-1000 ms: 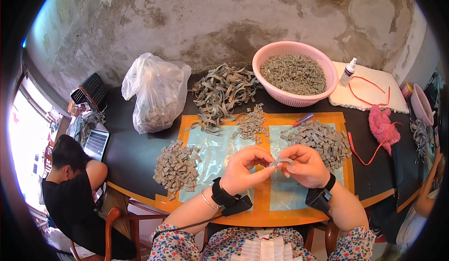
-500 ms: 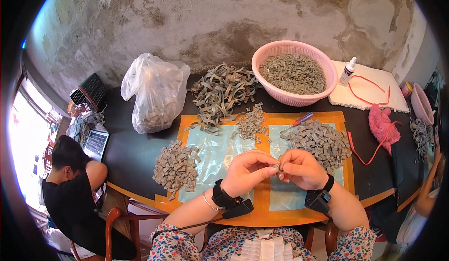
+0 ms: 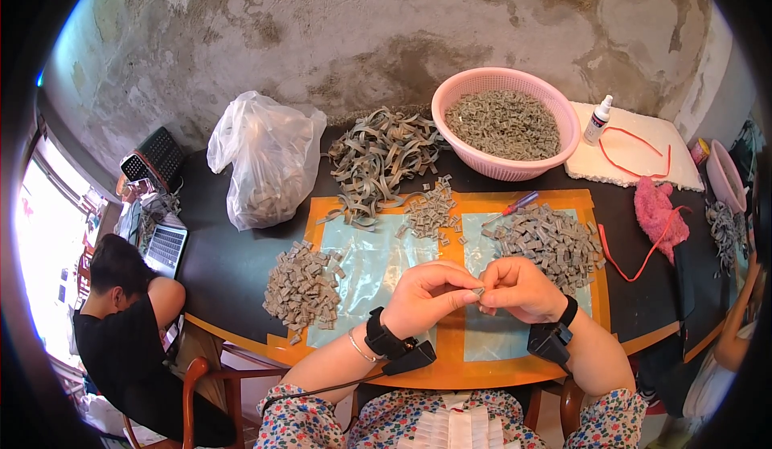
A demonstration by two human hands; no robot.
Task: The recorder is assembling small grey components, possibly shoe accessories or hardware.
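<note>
My left hand (image 3: 434, 291) and my right hand (image 3: 521, 290) meet over the middle of the table, their fingertips nearly touching. Pinched at the left thumb and forefinger is a small grey piece (image 3: 478, 291), like those in the piles. The right thumb and fingers close at the same piece, covering part of it. A large pile of small grey pieces (image 3: 551, 244) lies just beyond my right hand. Another pile of grey pieces (image 3: 301, 288) is left of my left hand. Farther back sits a smaller heap of pieces (image 3: 432, 210).
Behind stand a white plastic bag (image 3: 265, 164), tangled grey strips (image 3: 382, 159) and a pink basket (image 3: 450, 139) full of grey pieces. A screwdriver (image 3: 521, 202) lies by the right pile. A white bottle (image 3: 597, 121) rests on foam board (image 3: 635, 172). A person (image 3: 133, 320) sits at left.
My right hand has shifted slightly and its fingers have straightened a little, so the small grey piece shows more at the left fingertips. The piles look the same.
</note>
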